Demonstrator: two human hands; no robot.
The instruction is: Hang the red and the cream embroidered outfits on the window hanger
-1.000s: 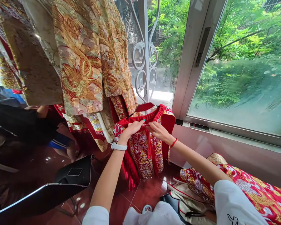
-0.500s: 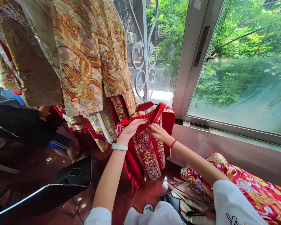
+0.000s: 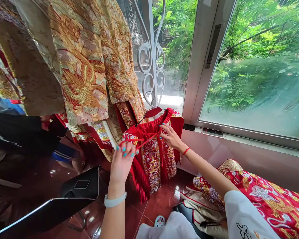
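A red embroidered skirt (image 3: 150, 162) with a gathered red waistband (image 3: 151, 127) and long red tassels hangs upright from a hanger (image 3: 151, 112). In front of the skirt's left side, my left hand (image 3: 122, 161) is closed on a thin red drawstring (image 3: 149, 142). The cord stretches from that hand up to the middle of the waistband, and a loose end shows above the fingers. My right hand (image 3: 171, 136) is at the right part of the waistband, its fingers stretched out and apart against the fabric; its thumb is hidden.
Gold embroidered garments (image 3: 82, 79) hang at upper left. A black chair (image 3: 79, 189) stands at lower left, with a person in dark clothing (image 3: 20, 136) beyond it. Red embroidered fabric (image 3: 259, 199) lies at lower right. A phone (image 3: 212, 132) rests on the window sill.
My left hand has moved from the waistband down and left, drawing the cord out taut. The right hand has stayed near the waistband, its fingers now more spread.
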